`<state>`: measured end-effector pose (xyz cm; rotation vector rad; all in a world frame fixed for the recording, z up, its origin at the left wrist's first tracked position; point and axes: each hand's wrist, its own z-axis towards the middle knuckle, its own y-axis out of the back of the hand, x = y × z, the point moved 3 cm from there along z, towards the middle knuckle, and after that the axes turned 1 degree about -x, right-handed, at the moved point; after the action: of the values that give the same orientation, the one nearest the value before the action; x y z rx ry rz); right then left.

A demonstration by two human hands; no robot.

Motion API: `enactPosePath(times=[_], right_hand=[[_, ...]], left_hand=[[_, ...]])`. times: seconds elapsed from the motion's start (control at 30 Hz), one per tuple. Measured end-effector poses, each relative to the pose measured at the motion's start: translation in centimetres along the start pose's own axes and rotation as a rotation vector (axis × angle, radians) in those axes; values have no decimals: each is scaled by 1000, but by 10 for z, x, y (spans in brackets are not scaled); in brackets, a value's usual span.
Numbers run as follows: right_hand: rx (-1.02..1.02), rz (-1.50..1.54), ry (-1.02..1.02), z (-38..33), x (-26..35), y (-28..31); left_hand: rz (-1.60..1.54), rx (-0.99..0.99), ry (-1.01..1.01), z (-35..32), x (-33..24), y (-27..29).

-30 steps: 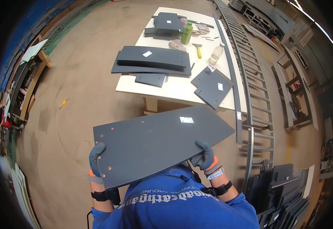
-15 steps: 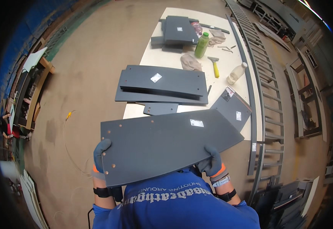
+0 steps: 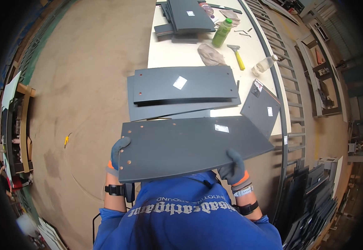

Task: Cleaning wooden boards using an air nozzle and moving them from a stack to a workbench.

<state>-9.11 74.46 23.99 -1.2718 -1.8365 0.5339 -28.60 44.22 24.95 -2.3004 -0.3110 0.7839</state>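
I hold a long dark grey panel flat in front of my chest, with small holes near its left end and a white sticker near its top edge. My left hand, in a grey and orange glove, grips the panel's left end. My right hand, gloved the same, grips the lower edge right of the middle. Just beyond the panel lies a stack of similar grey panels on the near end of a white table. A smaller grey panel lies at the table's right edge.
Farther along the table are another pile of grey panels, a green bottle, a yellow-handled hammer, a crumpled cloth and a clear bottle. Metal racking runs along the right. Dark panels lean at the lower right.
I have come closer to the table with the panel held in both hands. The stack of panels now lies just beyond the panel's far edge.
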Motion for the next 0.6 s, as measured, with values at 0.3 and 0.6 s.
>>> enactPosePath(times=[0.3, 0.6], right_hand=[[-185, 60, 10, 10, -31, -33], [-51, -92, 151, 47, 39, -90]], left_hand=[[25, 40, 118, 28, -44, 37], [-13, 153, -83, 69, -93, -23]])
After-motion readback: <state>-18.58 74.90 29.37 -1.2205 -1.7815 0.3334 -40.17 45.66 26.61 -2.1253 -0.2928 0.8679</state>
